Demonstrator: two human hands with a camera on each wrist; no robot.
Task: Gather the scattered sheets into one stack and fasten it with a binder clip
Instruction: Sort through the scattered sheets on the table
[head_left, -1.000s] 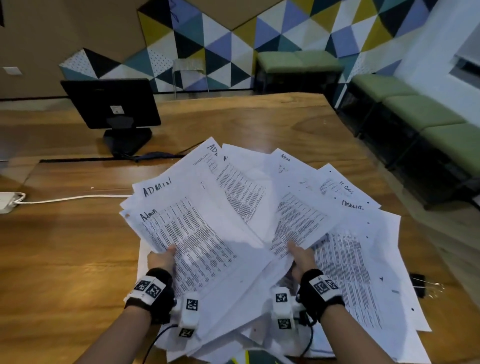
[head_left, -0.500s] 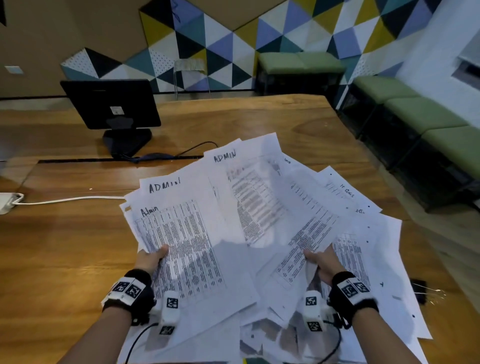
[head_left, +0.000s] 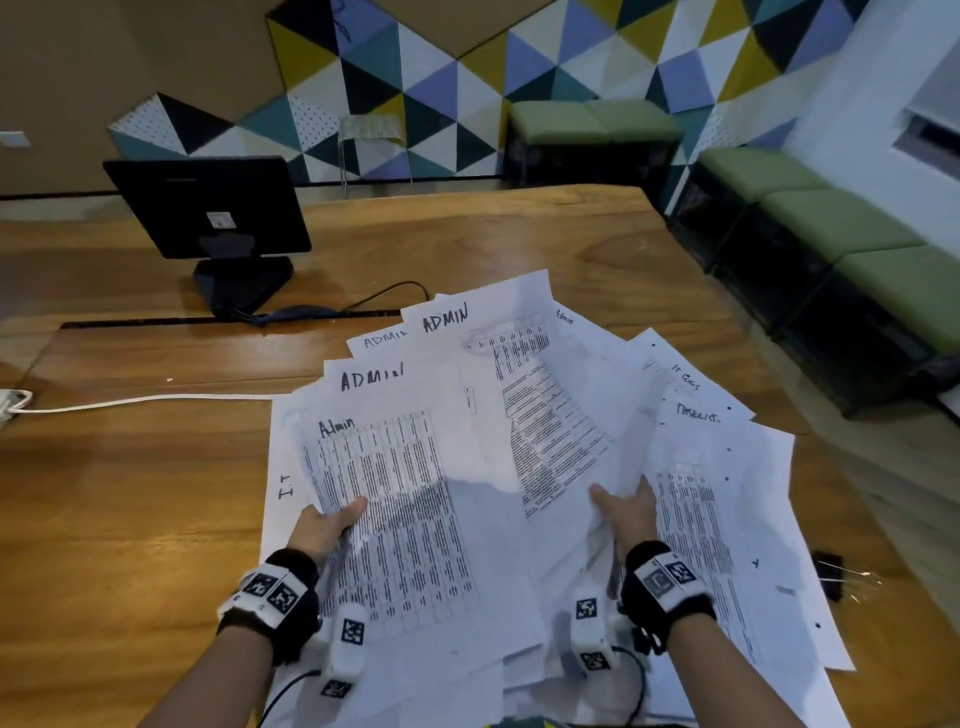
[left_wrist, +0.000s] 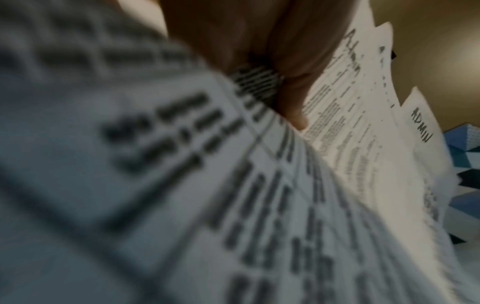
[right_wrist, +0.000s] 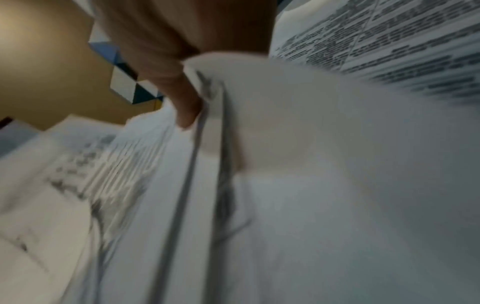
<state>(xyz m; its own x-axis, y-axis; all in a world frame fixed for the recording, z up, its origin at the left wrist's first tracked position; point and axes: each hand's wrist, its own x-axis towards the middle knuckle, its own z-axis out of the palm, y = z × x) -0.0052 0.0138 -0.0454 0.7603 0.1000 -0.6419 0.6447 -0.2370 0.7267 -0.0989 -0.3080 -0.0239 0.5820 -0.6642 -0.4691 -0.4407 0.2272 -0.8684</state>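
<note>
— Where the sheets (head_left: 467, 467), relative to the hands?

— Fanned across both. Left hand (head_left: 324, 527) gripping the near-left edge of the fan, thumb on top of the printed page marked "Admin", the other digits hidden below. Right hand (head_left: 626, 512) gripping the near-right part, thumb on top, paper folded over the rest. Close up from the wrists: left thumb (left_wrist: 291, 82) pressed on print, right hand (right_wrist: 182, 67) pinching a curled sheet edge.

— More paper besides?

— Yes, loose sheets (head_left: 727, 519) lying flat to the right, under the raised fan. Binder clip (head_left: 828, 574) just beside their right edge, on the wood.

— Surface and room?

— Wooden table (head_left: 130, 493); dark monitor (head_left: 208, 208) at far left, white cable (head_left: 130, 401) at left. Beyond, a wall of coloured triangles (head_left: 467, 78) and green benches (head_left: 831, 223) at right.

— Which way the pages?

— Long axes running near to far, splayed like a fan; headings at the far ends.
</note>
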